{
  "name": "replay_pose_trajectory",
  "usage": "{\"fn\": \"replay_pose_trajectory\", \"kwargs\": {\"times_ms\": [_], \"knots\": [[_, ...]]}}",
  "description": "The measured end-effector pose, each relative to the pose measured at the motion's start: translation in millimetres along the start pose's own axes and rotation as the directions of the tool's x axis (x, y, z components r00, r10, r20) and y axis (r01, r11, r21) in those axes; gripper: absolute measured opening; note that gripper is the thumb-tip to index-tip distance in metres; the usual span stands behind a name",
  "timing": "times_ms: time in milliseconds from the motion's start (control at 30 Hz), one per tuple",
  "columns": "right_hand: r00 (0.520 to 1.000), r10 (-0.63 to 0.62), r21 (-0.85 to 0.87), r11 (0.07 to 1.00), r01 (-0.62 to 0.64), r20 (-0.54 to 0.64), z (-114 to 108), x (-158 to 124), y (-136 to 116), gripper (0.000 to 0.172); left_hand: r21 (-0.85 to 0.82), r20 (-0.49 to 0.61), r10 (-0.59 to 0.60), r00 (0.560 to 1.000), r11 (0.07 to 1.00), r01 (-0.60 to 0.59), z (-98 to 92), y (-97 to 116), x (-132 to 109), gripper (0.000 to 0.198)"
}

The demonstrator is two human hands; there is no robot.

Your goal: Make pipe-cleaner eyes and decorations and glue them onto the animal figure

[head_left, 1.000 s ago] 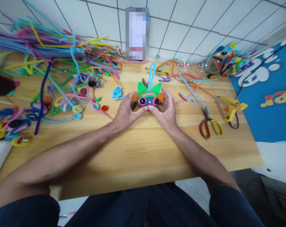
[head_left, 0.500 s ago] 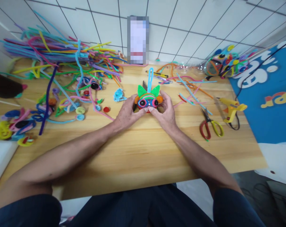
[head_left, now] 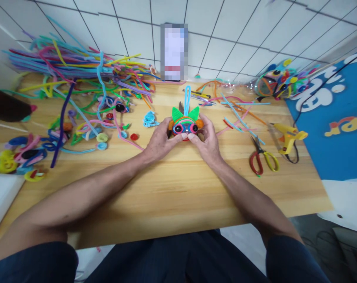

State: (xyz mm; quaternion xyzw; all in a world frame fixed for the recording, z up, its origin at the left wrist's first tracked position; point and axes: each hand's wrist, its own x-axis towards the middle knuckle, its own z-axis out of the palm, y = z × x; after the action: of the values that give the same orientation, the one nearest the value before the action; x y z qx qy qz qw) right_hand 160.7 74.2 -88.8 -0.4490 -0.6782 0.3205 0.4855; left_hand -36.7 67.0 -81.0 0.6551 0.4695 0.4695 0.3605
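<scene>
here, my left hand [head_left: 160, 140] and right hand [head_left: 206, 138] close around the pipe-cleaner figure [head_left: 184, 124], thumbs pressed under its face. it sits mid-table [head_left: 172, 188], scissors [head_left: 262, 156] well off right.

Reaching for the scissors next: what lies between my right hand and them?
Head view: bare wooden table between the right hand and the scissors.
</scene>
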Motion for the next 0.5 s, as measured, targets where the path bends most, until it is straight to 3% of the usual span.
{"fn": "replay_pose_trajectory", "kwargs": {"times_ms": [100, 233, 367, 500], "knots": [[0.990, -0.139, -0.164, 0.977, 0.135, -0.018, -10, -1, -10, 0.060, 0.031, 0.008, 0.008, 1.000, 0.999, -0.008, 0.0, 5, 0, 0.041], [0.940, -0.337, -0.427, 0.844, 0.325, 0.050, -24, 0, -29, 0.029, 0.102, -0.006, 0.007, 1.000, 0.995, -0.007, -0.2, 9, 1, 0.039], [0.950, -0.281, -0.485, 0.817, 0.310, 0.134, -24, 5, -41, 0.017, 0.097, -0.004, 0.038, 0.999, 0.995, -0.037, 0.0, 8, 0, 0.040], [0.957, -0.256, -0.507, 0.811, 0.291, 0.140, -19, 8, -43, 0.013, 0.104, -0.005, 0.047, 0.999, 0.994, -0.046, 0.6, 5, 0, 0.043]]}}
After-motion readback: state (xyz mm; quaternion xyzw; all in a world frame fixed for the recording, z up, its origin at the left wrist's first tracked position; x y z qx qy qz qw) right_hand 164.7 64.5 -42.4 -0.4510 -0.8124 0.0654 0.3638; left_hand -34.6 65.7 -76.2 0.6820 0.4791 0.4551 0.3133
